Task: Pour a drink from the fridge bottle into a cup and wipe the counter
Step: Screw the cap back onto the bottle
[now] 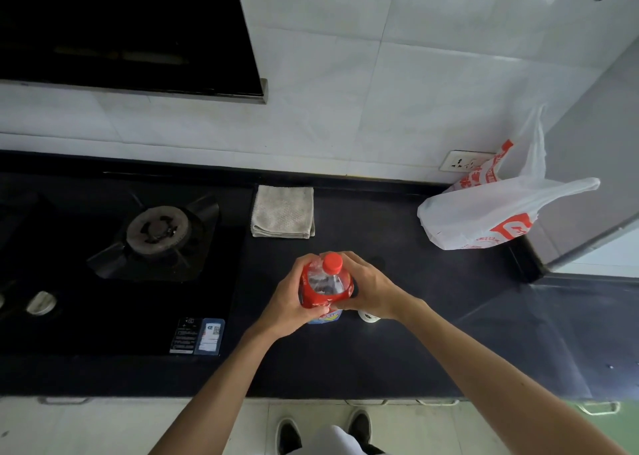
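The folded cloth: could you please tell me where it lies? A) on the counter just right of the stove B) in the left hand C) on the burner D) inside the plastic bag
A: the folded cloth lies on the counter beside the stove.

home kitchen: gas hob (pixel 157 229), tiled wall (pixel 345 74)

Bottle (pixel 325 287) upright over dark counter (pixel 397 351), red cap (pixel 332 262) on. Left hand (pixel 288 304) and right hand (pixel 368 287) grip its sides. White cup (pixel 369 317) just right. Folded cloth (pixel 283 211) far, plastic bag (pixel 484 216) far right.
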